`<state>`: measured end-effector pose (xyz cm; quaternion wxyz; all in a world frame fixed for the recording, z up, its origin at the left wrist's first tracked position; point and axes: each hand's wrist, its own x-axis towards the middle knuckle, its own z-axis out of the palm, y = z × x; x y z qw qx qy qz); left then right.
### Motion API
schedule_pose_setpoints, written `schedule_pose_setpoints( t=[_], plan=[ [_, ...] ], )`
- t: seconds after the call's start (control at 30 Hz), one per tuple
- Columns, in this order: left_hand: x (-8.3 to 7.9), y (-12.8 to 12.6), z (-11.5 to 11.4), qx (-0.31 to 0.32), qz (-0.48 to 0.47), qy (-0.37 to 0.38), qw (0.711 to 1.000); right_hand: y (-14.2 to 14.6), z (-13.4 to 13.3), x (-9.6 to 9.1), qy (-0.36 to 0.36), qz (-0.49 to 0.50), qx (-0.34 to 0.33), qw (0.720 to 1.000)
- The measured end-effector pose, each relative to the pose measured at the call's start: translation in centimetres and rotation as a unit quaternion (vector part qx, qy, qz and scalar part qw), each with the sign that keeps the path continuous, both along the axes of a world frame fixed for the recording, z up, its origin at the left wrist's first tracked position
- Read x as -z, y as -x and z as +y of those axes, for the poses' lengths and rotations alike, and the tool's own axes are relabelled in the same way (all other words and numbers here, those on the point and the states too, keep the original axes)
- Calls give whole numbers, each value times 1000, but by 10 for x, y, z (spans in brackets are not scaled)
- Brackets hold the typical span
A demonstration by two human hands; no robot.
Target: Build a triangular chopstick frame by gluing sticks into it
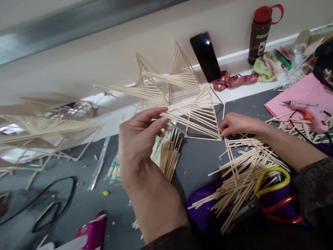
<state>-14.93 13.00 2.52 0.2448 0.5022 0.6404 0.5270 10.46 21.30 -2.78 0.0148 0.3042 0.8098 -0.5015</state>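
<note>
In the head view, a fan-like frame of thin wooden sticks (197, 116) stands between my two hands. My left hand (145, 128) pinches the left end of one stick between thumb and forefinger, the other fingers loosely bent. At the frame's lower right corner, the fingers of my right hand (232, 124) close on the stick ends. Behind it rises a larger twisted stick structure (182, 81). A heap of loose wooden sticks (244, 173) lies below my right hand, and bundled sticks (170, 154) lie behind my left wrist.
Scissors (273, 194) with yellow and red handles lie on the loose sticks. A pink glue gun (314, 116) rests on pink sheets at right. A phone (205, 55) leans on the wall near a bottle (260, 36). Another stick structure (47, 128) stands at left, above a black cable (70, 194).
</note>
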Motion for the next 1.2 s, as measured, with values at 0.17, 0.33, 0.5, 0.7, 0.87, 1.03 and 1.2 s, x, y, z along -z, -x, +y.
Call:
schedule_pose_setpoints(
  t=[0.17,0.33,0.5,0.7,0.87,1.03,1.2],
  plan=[
    [0,-2,1,-2,3,-5,1000,4,-2,0,-10,-9,11,1000],
    [0,-4,1,-1,6,-6,1000,5,-3,1,-19,-24,11,999],
    [0,-4,1,0,-2,-11,1000,5,-5,-3,-12,-35,20,999],
    [-1,-6,0,-4,8,-11,1000,5,-6,-5,-13,-30,21,999],
    [-1,-6,0,-4,7,-6,1000,4,-4,-5,-20,-23,22,999],
    [-2,-7,-1,-5,4,-8,1000,4,-5,-5,-18,-28,19,999],
    [-3,-8,-1,-3,2,-6,1000,5,-4,-2,-34,-16,10,999]
  ],
)
